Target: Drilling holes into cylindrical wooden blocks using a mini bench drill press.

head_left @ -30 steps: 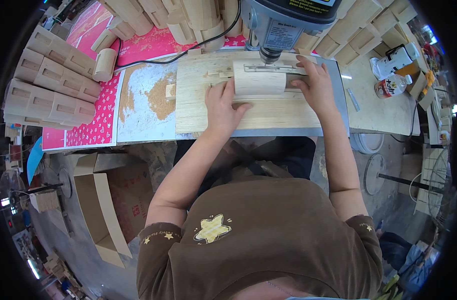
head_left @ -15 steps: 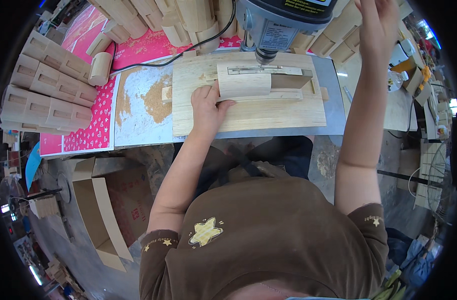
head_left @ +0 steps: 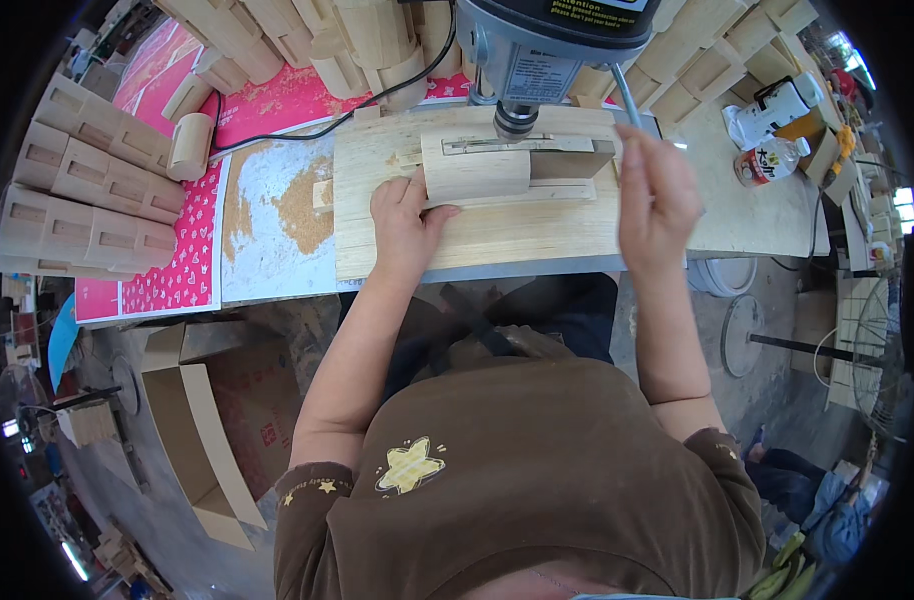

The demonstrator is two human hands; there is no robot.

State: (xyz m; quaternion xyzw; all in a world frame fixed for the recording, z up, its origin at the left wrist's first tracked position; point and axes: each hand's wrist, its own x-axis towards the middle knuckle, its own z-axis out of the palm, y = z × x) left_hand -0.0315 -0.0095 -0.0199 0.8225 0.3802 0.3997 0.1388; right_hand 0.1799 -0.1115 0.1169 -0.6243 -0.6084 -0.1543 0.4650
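My left hand (head_left: 407, 222) grips the left end of a rounded pale wooden block (head_left: 475, 178), its thumb along the near side. The block lies in a wooden jig on a flat board (head_left: 377, 245), with a narrow slotted strip (head_left: 497, 145) along its top. Right of it stands a brownish flat piece (head_left: 575, 162). Above the strip hangs the chuck (head_left: 515, 120) of a drill press (head_left: 532, 70); I cannot make out its bit's tip. My right hand (head_left: 659, 198), slightly blurred, has curled fingers at the lower end of the press's metal lever (head_left: 625, 95).
Stacked wooden blocks with slots (head_left: 87, 225) stand at the left, and more (head_left: 717, 60) at the far right. A black cable (head_left: 337, 125) crosses the table. Sawdust (head_left: 305, 205) lies left of the board. A bottle (head_left: 772, 160) stands at right; an open carton (head_left: 217, 430) is on the floor.
My right hand has come down and toward me from high at the upper right, and the lever now shows at its fingers. My left hand stays on the wooden block. The view has shifted slightly.
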